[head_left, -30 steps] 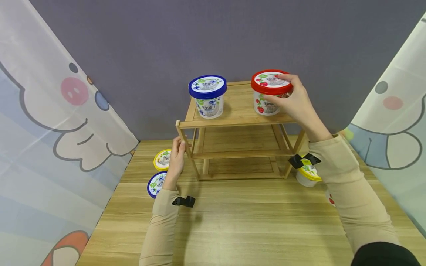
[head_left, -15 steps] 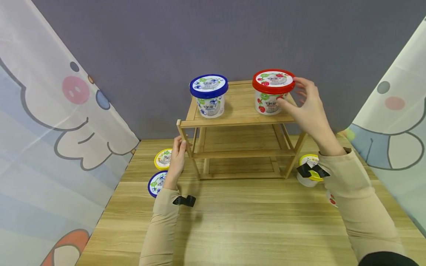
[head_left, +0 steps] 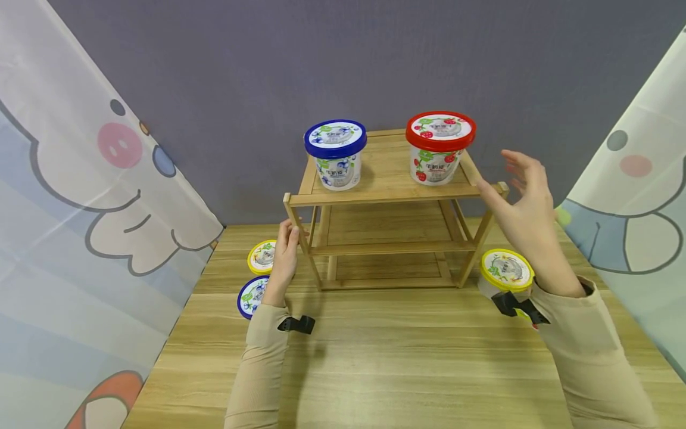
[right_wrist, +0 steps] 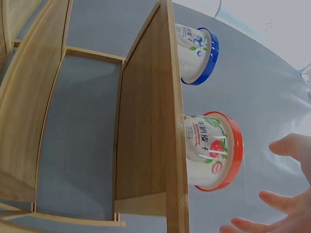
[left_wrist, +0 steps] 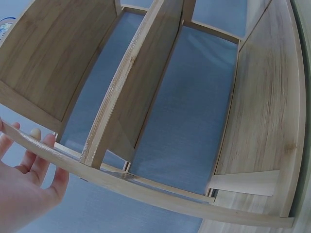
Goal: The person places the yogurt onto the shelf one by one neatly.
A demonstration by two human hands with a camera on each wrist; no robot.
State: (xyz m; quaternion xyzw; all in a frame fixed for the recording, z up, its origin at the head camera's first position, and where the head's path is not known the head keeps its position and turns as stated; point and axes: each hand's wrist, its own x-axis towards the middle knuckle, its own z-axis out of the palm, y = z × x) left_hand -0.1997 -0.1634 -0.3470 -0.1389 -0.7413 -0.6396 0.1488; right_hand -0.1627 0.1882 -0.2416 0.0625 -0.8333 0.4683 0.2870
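Note:
My left hand point(head_left: 284, 256) holds the left upright of a three-tier wooden rack point(head_left: 391, 247), thumb and fingers about the post in the left wrist view. My right hand point(head_left: 527, 217) is in the air beyond the rack's right end, fingers spread, with nothing in them. Upright on the top shelf stands a white tub with a red lid point(head_left: 440, 146), strawberries printed on it; the right wrist view shows a gap between it and my fingers point(right_wrist: 286, 199). To its left stands a blue-lidded tub point(head_left: 336, 154) with blueberries.
Left of the rack on the wooden table point(head_left: 375, 357) are a yellow-lidded tub point(head_left: 261, 257) and a blue-lidded tub point(head_left: 252, 297), partly hidden by my left arm. Another yellow-lidded tub point(head_left: 506, 270) stands at the right. A grey wall point(head_left: 343, 65) rises behind the rack.
My right hand has let go of the red-lidded tub and moved away to the right and down. The tub stays on the top shelf. My left hand has not moved.

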